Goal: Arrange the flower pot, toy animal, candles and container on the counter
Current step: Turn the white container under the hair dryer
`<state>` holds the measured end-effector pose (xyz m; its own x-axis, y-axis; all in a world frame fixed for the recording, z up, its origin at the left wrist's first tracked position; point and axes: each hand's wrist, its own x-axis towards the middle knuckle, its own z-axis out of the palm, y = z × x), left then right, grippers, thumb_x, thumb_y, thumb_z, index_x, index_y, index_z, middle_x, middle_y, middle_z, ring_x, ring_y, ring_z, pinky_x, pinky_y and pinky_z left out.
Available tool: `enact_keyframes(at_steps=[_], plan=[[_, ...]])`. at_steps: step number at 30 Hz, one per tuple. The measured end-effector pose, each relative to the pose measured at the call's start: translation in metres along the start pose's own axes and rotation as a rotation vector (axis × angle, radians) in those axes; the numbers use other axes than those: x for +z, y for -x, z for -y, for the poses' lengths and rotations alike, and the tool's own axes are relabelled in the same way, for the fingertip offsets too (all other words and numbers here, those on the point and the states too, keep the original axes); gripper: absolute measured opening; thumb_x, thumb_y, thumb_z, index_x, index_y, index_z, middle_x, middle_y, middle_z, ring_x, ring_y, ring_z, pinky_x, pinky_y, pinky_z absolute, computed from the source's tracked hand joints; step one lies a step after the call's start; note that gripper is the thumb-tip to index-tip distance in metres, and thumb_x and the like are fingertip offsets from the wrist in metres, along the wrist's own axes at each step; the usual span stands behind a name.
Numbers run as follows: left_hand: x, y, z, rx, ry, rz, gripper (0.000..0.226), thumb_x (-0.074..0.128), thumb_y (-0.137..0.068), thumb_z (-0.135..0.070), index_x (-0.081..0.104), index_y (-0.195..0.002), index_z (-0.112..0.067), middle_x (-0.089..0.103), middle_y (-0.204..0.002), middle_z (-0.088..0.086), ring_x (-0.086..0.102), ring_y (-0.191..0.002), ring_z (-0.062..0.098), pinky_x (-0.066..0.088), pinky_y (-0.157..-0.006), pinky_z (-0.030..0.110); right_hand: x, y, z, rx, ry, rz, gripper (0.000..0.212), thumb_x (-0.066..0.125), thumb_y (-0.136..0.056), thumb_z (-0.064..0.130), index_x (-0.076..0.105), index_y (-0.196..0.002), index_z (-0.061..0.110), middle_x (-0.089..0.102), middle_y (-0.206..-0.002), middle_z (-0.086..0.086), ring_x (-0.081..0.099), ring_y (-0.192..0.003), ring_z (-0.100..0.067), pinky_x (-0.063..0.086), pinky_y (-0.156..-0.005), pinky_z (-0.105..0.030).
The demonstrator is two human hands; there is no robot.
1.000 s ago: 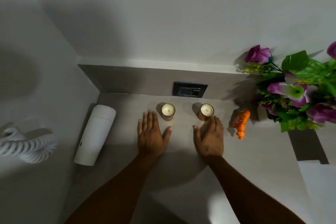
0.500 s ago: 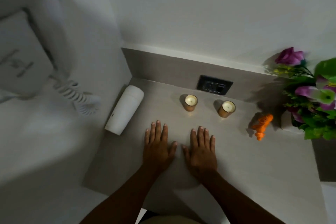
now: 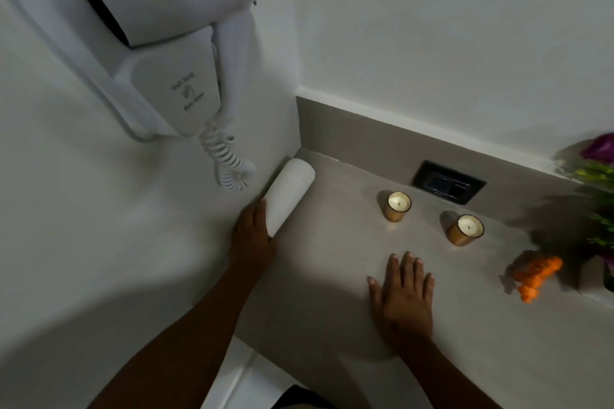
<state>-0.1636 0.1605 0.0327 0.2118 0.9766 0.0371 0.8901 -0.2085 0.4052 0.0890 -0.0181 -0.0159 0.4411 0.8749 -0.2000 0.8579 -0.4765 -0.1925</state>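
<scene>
Two hands are in view. The right hand (image 3: pixel 403 299) lies flat and open on the grey counter (image 3: pixel 332 309), fingers spread, holding nothing. The left hand (image 3: pixel 254 236) rests against the near end of one white cylindrical container (image 3: pixel 288 194), lying on its side along the left wall; whether the fingers close around it cannot be determined.

Beyond the right hand stand two candles — left candle (image 3: pixel 398 205), right candle (image 3: pixel 466 229) — upright and apart. One orange toy animal (image 3: pixel 536 276) lies right of them, beside one flower pot (image 3: pixel 598 196), partly cut off. A wall outlet (image 3: pixel 448 183) sits behind the candles; a wall-mounted hair dryer (image 3: pixel 159 43) hangs above the container.
</scene>
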Motion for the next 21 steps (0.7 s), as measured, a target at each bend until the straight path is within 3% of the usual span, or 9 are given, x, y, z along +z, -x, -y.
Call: enact_keyframes(at_steps=[7, 13, 17, 21], plan=[[-0.009, 0.009, -0.039, 0.054, 0.167, -0.138, 0.064, 0.069, -0.088, -0.001, 0.046, -0.147, -0.001, 0.047, -0.150, 0.023, 0.044, -0.134, 0.044, 0.040, -0.113, 0.055, -0.001, 0.001, -0.002, -0.021, -0.039, -0.020, 0.079, 0.011, -0.099, 0.067, 0.007, -0.161, 0.019, -0.002, -0.168, -0.011, -0.013, -0.153, -0.027, -0.008, -0.123, -0.047], [-0.044, -0.041, -0.100, 0.103, 0.082, -0.155, 0.059, 0.065, -0.089, 0.000, 0.048, -0.145, -0.008, 0.051, -0.145, 0.016, 0.041, -0.131, 0.038, 0.043, -0.107, 0.048, 0.002, 0.000, -0.004, -0.008, -0.044, -0.020, 0.081, 0.008, -0.097, 0.069, 0.008, -0.161, 0.020, -0.001, -0.168, -0.010, -0.013, -0.153, -0.026, -0.007, -0.123, -0.047], [-0.066, -0.096, -0.131, 0.057, -0.066, -0.036, 0.068, 0.067, -0.090, -0.004, 0.039, -0.151, -0.011, 0.046, -0.149, 0.014, 0.037, -0.135, 0.037, 0.044, -0.104, 0.047, 0.003, -0.001, -0.004, -0.005, -0.036, -0.008, 0.082, 0.005, -0.095, 0.071, 0.003, -0.161, 0.022, -0.007, -0.168, -0.008, -0.019, -0.152, -0.025, -0.012, -0.122, -0.046], [-0.066, -0.141, -0.146, 0.060, -0.268, 0.052, 0.077, 0.060, -0.098, -0.015, 0.015, -0.160, -0.007, 0.023, -0.165, 0.017, 0.024, -0.148, 0.044, 0.031, -0.119, 0.053, 0.002, -0.001, -0.004, -0.002, -0.034, -0.014, 0.083, 0.004, -0.095, 0.072, 0.005, -0.161, 0.022, -0.004, -0.168, -0.009, -0.016, -0.152, -0.026, -0.011, -0.122, -0.046]])
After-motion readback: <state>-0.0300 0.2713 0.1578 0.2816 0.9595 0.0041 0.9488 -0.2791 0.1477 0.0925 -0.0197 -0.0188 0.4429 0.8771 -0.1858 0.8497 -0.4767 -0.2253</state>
